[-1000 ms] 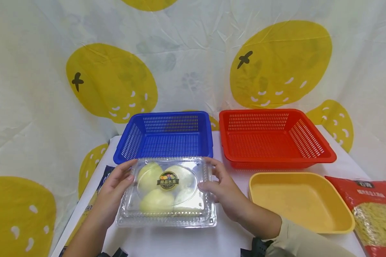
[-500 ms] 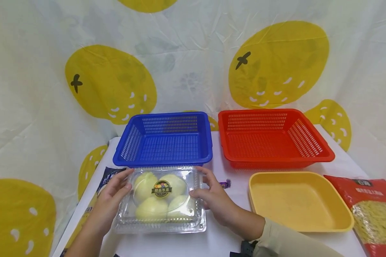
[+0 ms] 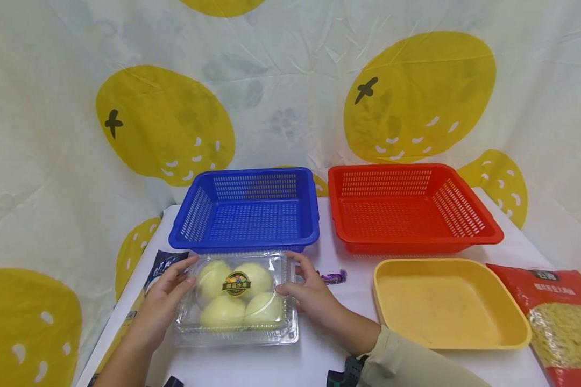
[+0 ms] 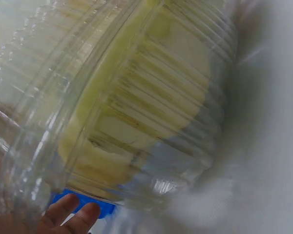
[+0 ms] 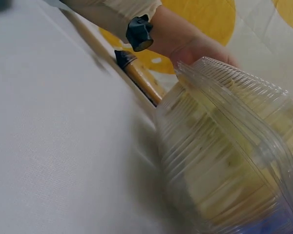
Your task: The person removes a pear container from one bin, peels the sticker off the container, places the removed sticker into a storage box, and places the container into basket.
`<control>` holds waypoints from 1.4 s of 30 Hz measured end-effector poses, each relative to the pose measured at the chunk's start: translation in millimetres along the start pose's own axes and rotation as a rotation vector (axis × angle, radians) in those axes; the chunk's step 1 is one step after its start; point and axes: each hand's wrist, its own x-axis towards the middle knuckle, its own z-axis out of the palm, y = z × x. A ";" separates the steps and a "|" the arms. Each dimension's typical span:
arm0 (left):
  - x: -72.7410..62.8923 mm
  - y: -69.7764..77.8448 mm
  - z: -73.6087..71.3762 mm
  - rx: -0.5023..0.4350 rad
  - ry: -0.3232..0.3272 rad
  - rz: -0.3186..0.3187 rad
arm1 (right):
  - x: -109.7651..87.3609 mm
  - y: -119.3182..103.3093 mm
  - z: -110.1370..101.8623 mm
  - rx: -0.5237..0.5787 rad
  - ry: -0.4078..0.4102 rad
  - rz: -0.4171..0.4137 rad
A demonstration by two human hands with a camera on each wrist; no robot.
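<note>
A clear plastic clamshell box (image 3: 242,336) holds several pale yellow-green round fruits (image 3: 222,313); a dark label with gold trim (image 3: 236,284) is stuck on its lid. My left hand (image 3: 162,301) grips the box by its left side. At the right side my right hand (image 3: 312,293) grips it, thumb on the lid's edge and fingers round the far corner. The ribbed wall of the box (image 4: 151,92) fills much of the left wrist view, close over the white tablecloth. The right wrist view shows the opposite hand (image 5: 205,51) behind the box (image 5: 219,146).
A blue basket (image 3: 244,246) stands just beyond the box, with a red basket (image 3: 421,237) to its right. A yellow tray (image 3: 452,344) and a red pasta bag (image 3: 557,317) lie at the right. A purple-wrapped sweet (image 3: 334,277) lies beside my right hand; a dark-and-yellow packet (image 3: 164,266) lies left.
Both hands have brought the box left and slightly nearer, lowering it toward the table in front of the blue basket. The purple-wrapped sweet has come into view at the right.
</note>
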 end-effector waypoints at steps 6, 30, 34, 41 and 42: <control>5.7 -5.3 -2.4 0.028 -0.019 0.016 | 5.2 5.4 -0.5 -0.011 0.024 0.004; 17.0 -9.5 -2.5 0.123 -0.058 -0.041 | 6.4 -13.1 -14.6 -0.568 0.023 -0.077; 17.2 -11.0 -1.6 0.096 -0.060 -0.031 | 2.3 -23.5 -15.4 -0.787 0.042 -0.161; 19.1 -13.3 2.5 0.056 -0.061 -0.023 | -6.5 -34.9 -11.4 -1.001 0.077 -0.288; 18.6 -13.6 2.8 0.055 -0.059 -0.028 | -7.2 -35.9 -10.4 -1.024 0.065 -0.319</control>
